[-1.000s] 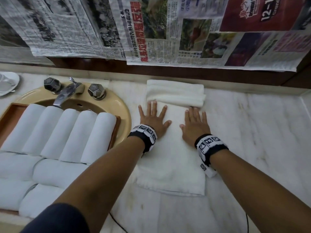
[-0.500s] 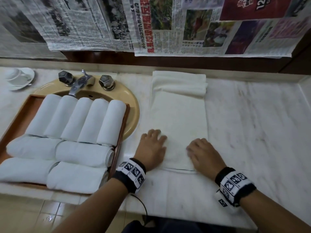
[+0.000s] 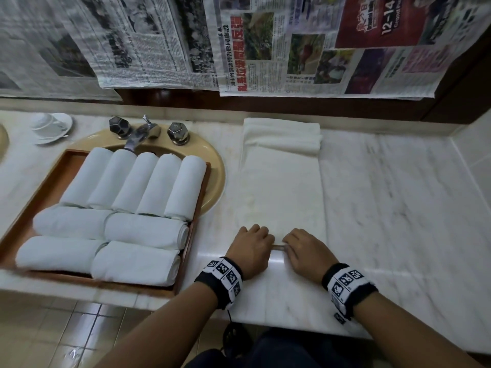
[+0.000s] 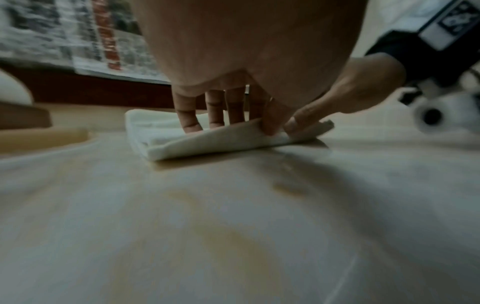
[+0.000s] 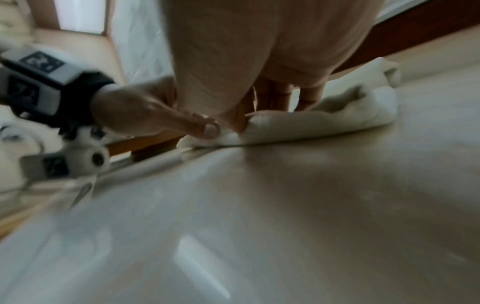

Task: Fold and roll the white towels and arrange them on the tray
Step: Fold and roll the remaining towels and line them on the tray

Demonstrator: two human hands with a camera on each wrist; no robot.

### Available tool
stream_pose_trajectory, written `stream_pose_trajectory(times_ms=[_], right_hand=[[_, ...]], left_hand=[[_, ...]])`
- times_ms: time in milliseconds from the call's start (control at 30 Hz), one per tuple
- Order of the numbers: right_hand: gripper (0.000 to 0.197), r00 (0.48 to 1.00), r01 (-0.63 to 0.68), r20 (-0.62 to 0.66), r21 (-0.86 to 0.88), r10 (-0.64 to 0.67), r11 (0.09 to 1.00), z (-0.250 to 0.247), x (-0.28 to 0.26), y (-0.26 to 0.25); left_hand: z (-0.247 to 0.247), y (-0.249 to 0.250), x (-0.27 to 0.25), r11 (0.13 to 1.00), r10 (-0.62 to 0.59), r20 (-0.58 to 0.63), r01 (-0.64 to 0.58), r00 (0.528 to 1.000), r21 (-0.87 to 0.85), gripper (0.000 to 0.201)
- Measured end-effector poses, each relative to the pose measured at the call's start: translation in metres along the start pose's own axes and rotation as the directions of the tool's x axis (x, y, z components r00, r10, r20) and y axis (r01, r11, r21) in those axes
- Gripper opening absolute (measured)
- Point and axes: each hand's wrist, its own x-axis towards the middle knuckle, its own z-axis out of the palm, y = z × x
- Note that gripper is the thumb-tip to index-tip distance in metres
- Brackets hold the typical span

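A long folded white towel [image 3: 280, 189] lies flat on the marble counter [image 3: 393, 208], running away from me. Both hands sit side by side at its near end. My left hand [image 3: 252, 241] pinches the lifted near edge [image 4: 221, 139] between thumb and curled fingers. My right hand [image 3: 300, 244] grips the same edge [image 5: 298, 125], thumb under and fingers on top. A folded white towel [image 3: 283, 134] lies across the far end. To the left, a wooden tray [image 3: 195, 224] holds several rolled white towels [image 3: 138, 181].
The tray sits over a beige sink [image 3: 216, 176] with a chrome faucet [image 3: 138, 134] and two knobs. An upturned cup on a saucer [image 3: 50, 126] stands at the far left. Newspaper sheets [image 3: 265, 46] hang on the back wall. The counter's front edge is close under my wrists.
Both hands slid back along the towel from its far part to its near end, then curled and lifted the near edge. The view tilted down toward me.
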Motion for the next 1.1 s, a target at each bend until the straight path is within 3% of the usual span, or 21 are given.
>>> stream_pose_trajectory(times_ms=[100, 167, 233, 333, 433, 567, 667, 800, 900, 1000, 1100], right_hand=[[0.013, 0.983, -0.172, 0.087, 0.132, 0.161, 0.976, -0.009, 0.011, -0.003], [0.014, 0.977, -0.214, 0.054, 0.144, 0.208, 0.966, -0.009, 0.016, -0.002], [0.015, 0.987, -0.157, -0.023, 0.047, 0.158, 0.986, -0.006, 0.017, -0.003], [0.009, 1.0, 0.021, -0.016, -0.167, -0.024, 0.986, 0.0, 0.01, -0.008], [0.012, 0.995, 0.075, -0.042, -0.197, -0.085, 0.978, 0.002, 0.004, -0.01], [0.01, 0.999, 0.024, -0.039, -0.212, -0.033, 0.977, 0.003, 0.009, -0.008], [0.004, 0.992, -0.122, -0.001, -0.146, 0.123, 0.982, -0.005, 0.02, -0.009], [0.006, 0.942, -0.306, 0.168, 0.078, 0.29, 0.949, -0.019, 0.042, -0.003], [0.008, 0.942, -0.333, 0.106, 0.165, 0.319, 0.928, -0.02, 0.048, 0.003], [0.021, 0.989, -0.137, -0.066, -0.031, 0.135, 0.99, -0.011, 0.042, 0.004], [0.013, 0.997, -0.021, -0.079, -0.182, 0.006, 0.983, -0.002, 0.032, -0.004]], left_hand=[[-0.011, 0.0, 0.01, 0.987, -0.123, 0.047, 0.127, 0.991, -0.095, 0.01], [-0.013, 0.001, 0.017, 0.956, -0.239, 0.072, 0.248, 0.968, -0.158, 0.013], [-0.014, 0.004, 0.02, 0.931, -0.315, 0.053, 0.32, 0.947, -0.175, 0.012], [-0.016, 0.01, 0.021, 0.983, -0.183, 0.033, 0.184, 0.983, -0.023, 0.026], [-0.011, 0.014, 0.018, 0.991, -0.015, 0.013, 0.013, 1.0, 0.131, 0.022], [-0.001, 0.01, 0.015, 0.987, 0.061, 0.009, -0.062, 0.998, 0.146, 0.014], [-0.002, 0.002, 0.018, 0.987, 0.084, 0.028, -0.087, 0.996, 0.138, 0.01], [-0.006, -0.007, 0.034, 1.0, -0.005, 0.068, 0.005, 0.998, -0.009, 0.014], [-0.016, -0.011, 0.047, 0.962, -0.161, 0.095, 0.177, 0.982, -0.206, 0.009], [-0.021, -0.011, 0.058, 0.866, -0.338, 0.124, 0.36, 0.933, -0.348, 0.008], [-0.017, -0.006, 0.063, 0.905, -0.368, 0.043, 0.368, 0.929, -0.215, 0.008]])
